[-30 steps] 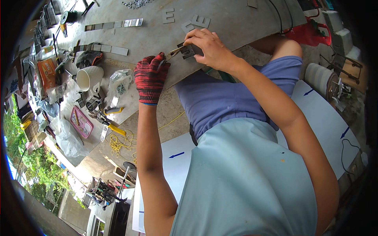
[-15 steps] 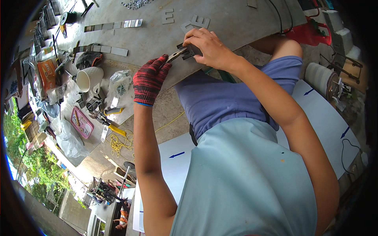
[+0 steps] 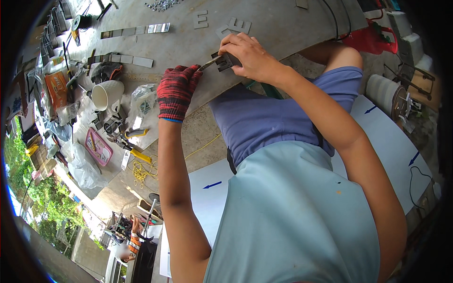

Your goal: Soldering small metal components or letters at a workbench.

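Observation:
My left hand (image 3: 179,90), in a red and black knit glove, is closed around the handles of pliers (image 3: 210,62), which are mostly hidden in the glove. The narrow jaws reach to a small dark metal piece with notched edges (image 3: 224,64). Whether they grip it or only touch it, I cannot tell. My bare right hand (image 3: 250,54) has its fingers bent over the far and right side of that piece, holding it on the tabletop near its front edge. Just beyond the right hand lie flat grey E-shaped metal plates (image 3: 239,25), partly overlapping.
On the grey table (image 3: 273,23) are another E-shaped plate (image 3: 201,20), rows of metal strips (image 3: 136,31) and a pile of small metal bits (image 3: 163,4). A white cup (image 3: 107,94), plastic bags and yellow-handled pliers (image 3: 140,155) crowd the left. A person (image 3: 133,243) is at lower left.
My left hand has shifted slightly left and the pliers have turned, their jaws now showing edge-on. My right hand stays nearly still. The person in the background has moved.

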Available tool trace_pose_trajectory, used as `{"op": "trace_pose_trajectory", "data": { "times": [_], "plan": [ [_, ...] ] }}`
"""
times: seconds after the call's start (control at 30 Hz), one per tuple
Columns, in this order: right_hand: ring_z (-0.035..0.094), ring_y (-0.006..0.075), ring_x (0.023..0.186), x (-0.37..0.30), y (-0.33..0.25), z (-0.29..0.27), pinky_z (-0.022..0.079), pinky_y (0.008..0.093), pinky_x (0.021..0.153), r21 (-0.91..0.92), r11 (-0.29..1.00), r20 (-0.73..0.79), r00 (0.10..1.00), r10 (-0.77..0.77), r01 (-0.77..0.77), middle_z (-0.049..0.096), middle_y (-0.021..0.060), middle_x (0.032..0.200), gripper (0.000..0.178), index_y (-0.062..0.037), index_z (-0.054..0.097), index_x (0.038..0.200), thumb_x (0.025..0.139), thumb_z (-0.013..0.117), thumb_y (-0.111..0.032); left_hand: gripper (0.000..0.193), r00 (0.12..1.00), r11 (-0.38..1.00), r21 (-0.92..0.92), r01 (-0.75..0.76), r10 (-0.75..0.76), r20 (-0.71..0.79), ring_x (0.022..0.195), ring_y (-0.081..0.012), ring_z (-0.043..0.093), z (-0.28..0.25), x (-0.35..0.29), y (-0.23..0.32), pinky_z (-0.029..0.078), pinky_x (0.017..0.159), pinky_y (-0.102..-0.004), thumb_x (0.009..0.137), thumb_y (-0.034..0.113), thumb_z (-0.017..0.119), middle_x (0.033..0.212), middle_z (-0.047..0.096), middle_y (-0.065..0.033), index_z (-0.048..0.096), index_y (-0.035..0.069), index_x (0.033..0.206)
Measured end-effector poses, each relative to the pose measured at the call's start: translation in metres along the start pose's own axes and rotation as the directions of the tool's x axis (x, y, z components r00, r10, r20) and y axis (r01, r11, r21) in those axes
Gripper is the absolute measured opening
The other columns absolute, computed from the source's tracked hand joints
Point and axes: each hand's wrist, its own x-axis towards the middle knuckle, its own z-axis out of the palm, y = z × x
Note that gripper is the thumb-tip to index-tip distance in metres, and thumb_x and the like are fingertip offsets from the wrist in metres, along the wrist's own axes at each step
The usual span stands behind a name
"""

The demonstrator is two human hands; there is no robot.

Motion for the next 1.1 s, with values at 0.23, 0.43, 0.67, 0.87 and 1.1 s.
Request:
{"op": "trace_pose_trajectory", "data": {
  "times": [0.23,0.43,0.67,0.87,1.1],
  "plan": [
    [0.053,0.0256,0.127,0.002,0.0,-0.002,0.042,0.0447,0.107,-0.042,0.999,0.026,1.0,0.001,0.0,0.057,0.0024,0.131,0.045,-0.0099,0.066,0.121,0.078,0.078,-0.003,0.025,1.0,0.999,0.04,-0.01,0.009,0.017,0.094,-0.0333,0.068,0.003,0.001,-0.001,0.056,0.082,-0.0456,0.096,0.036,0.068,0.104,0.072,-0.0085,0.078,0.02,0.113],
    [0.053,0.0263,0.128,0.002,0.001,-0.002,0.044,0.0461,0.106,-0.092,0.995,0.009,1.0,-0.023,0.024,0.056,0.0033,0.132,0.047,-0.0111,0.065,0.121,0.077,0.077,-0.003,0.027,0.997,0.997,-0.005,-0.077,0.077,0.032,0.097,-0.0308,0.07,-0.003,0.004,0.001,0.057,0.082,-0.0451,0.096,0.034,0.068,0.107,0.072,-0.0082,0.075,0.022,0.119],
    [0.051,0.0265,0.13,0.003,-0.004,-0.002,0.042,0.0448,0.109,-0.071,0.997,0.039,0.999,-0.004,0.006,0.054,0.0043,0.132,0.046,-0.0063,0.063,0.121,0.076,0.072,-0.001,0.025,0.98,0.984,0.156,-0.083,0.052,0.193,0.103,-0.0345,0.067,0.0,0.014,0.005,0.055,0.087,-0.0455,0.095,0.022,0.066,0.114,0.069,-0.0089,0.071,0.018,0.119],
    [0.051,0.0264,0.129,0.003,-0.004,-0.002,0.043,0.0444,0.108,-0.053,0.999,0.041,0.999,-0.004,0.006,0.054,0.0041,0.132,0.046,-0.0056,0.063,0.12,0.076,0.072,0.0,0.023,0.966,0.989,0.138,-0.058,0.021,0.258,0.104,-0.0339,0.069,0.0,0.022,-0.001,0.056,0.09,-0.0488,0.098,0.026,0.063,0.113,0.071,-0.0113,0.07,0.016,0.117],
    [0.051,0.026,0.128,0.002,-0.003,-0.003,0.043,0.0447,0.11,-0.037,0.999,0.044,0.999,0.005,-0.003,0.054,0.0033,0.132,0.044,-0.0067,0.062,0.119,0.077,0.073,-0.001,0.029,0.874,0.998,0.06,-0.022,-0.01,0.485,0.101,-0.0381,0.07,-0.019,0.036,0.004,0.057,0.085,-0.049,0.101,0.036,0.062,0.11,0.073,-0.0165,0.068,0.011,0.115]
  ]
}}
